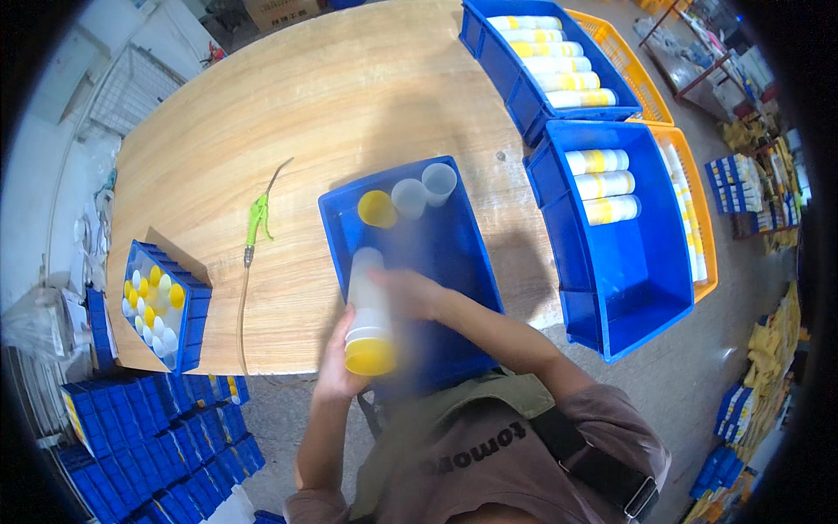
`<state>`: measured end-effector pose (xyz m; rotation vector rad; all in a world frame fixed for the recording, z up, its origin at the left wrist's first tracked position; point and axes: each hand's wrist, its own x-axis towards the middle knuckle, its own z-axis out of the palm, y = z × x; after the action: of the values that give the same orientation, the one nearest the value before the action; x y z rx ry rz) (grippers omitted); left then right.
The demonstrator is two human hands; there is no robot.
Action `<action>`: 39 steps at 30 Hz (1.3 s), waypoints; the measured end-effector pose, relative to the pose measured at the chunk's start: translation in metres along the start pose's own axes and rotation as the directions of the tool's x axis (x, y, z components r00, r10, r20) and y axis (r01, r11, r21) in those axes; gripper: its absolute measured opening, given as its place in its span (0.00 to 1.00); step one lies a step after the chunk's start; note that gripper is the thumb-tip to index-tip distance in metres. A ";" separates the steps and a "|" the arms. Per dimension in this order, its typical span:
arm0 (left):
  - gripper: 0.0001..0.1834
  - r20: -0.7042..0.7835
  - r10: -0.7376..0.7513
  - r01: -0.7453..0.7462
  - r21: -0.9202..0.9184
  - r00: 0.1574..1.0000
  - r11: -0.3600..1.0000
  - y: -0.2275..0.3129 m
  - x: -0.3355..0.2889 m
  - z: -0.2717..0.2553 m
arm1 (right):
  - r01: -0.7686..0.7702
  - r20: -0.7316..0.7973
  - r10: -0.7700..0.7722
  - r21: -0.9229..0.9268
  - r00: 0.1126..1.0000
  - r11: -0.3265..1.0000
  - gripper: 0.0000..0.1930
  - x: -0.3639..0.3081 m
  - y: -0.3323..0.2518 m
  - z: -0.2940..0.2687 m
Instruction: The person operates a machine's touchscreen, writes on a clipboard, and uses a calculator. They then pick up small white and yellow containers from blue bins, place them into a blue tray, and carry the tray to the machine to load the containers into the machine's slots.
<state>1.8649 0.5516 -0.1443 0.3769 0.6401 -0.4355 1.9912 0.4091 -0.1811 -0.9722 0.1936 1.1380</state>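
My left hand (336,354) is closed around a stack of nested plastic cups (370,306), held at a slant over the near part of a blue tray (471,253). The stack is whitish along its length, with a yellow cup at its near end, open mouth toward me. Beside its upper part is my right hand (410,293), smeared by motion; whether its fingers touch or grip the stack cannot be made out. Along the tray's far side stand a yellow cup (377,210) and two translucent white cups (409,198).
At the right, a blue bin (624,297) holds several white-and-yellow cup stacks, with another filled bin (502,96) beyond it. Orange baskets (709,253) stand behind them. Left on the wooden table (288,105) lie a green air blow gun (258,218) and a small crate (194,319) of cups.
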 end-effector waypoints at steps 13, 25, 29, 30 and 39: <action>0.37 0.201 -0.118 0.100 0.100 0.972 0.990 -0.008 -0.002 0.031 | 0.419 -0.148 -0.431 -0.104 0.890 0.902 0.35 -0.023 0.010 -0.062; 0.33 0.092 -0.120 0.117 0.038 0.988 0.992 0.003 0.001 0.019 | 0.129 -0.101 -0.088 0.552 0.991 0.824 0.33 -0.009 0.005 -0.036; 0.33 -0.007 -0.066 0.066 -0.053 0.998 0.996 -0.006 -0.005 0.022 | 0.019 0.232 -0.018 0.000 0.972 1.000 0.31 -0.018 0.030 -0.031; 0.33 0.024 -0.041 0.042 -0.046 0.999 0.998 -0.009 -0.008 0.023 | 0.054 0.090 -0.051 -0.033 0.995 0.998 0.31 -0.012 0.033 -0.027; 0.33 -0.007 0.061 -0.061 -0.197 0.998 0.978 -0.015 0.010 -0.003 | 0.139 -0.046 -0.133 0.180 0.990 0.974 0.30 -0.058 0.011 -0.049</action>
<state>1.8632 0.5378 -0.1563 0.2074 0.6646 -0.3100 1.9718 0.3350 -0.1828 -0.8293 0.2507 0.9607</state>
